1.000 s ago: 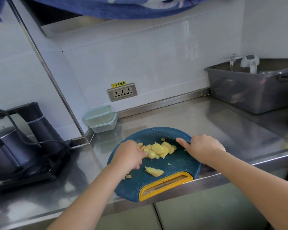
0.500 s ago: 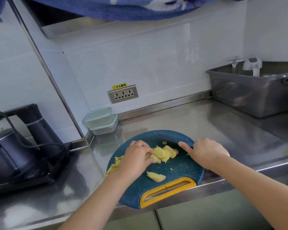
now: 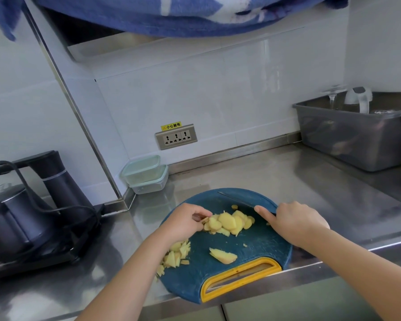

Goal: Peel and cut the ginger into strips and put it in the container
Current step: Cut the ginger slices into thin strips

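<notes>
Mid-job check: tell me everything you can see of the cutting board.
The cutting board is round, dark blue-green, plastic-looking, with a yellow-rimmed handle slot at its near edge and fine cut marks. It lies flat on the steel counter, near edge overhanging the front. On it: a pile of ginger slices mid-board, one larger piece by the slot, ginger strips at its left edge, the knife across the far side. The left hand touches the pile; the right hand grips the knife.
</notes>
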